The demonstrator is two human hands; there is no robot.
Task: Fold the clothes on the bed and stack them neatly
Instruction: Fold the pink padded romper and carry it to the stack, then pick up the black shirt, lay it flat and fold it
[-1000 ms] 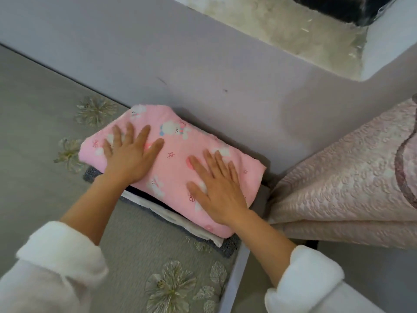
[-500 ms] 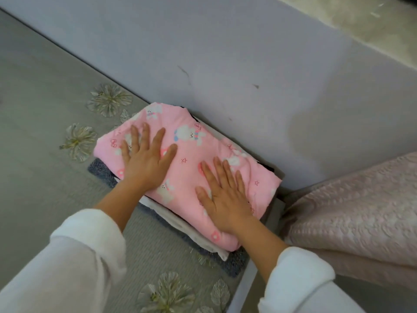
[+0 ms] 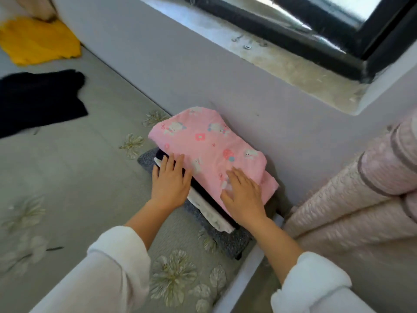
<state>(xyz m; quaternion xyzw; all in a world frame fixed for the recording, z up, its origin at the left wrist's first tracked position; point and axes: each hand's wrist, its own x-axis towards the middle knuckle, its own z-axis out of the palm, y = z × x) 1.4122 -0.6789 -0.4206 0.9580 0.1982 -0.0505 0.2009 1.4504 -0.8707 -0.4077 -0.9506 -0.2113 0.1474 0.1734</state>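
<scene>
Your left hand [image 3: 170,184] has slid back to the near edge of the stack [image 3: 203,206], right hand [image 3: 244,195] flat on the pink cloth [image 3: 209,143], both grips spread.

From my feed: a lilac-grey wall [image 3: 203,71] runs diagonally across the view, with a couple of small dark scuffs low on it. Above it a rough, stained window sill [image 3: 293,71], concrete-looking. Two small metal rings [image 3: 247,46] lie on the sill near its far edge, close together; I cannot tell what they are. A black window frame [image 3: 304,28] sits along the back of the sill, with a bright pane [image 3: 370,5] in the top right corner. At right, pale pink quilted bedding [image 3: 338,199] is bundled in thick folds, edged with grey piping and touching the wall.
</scene>
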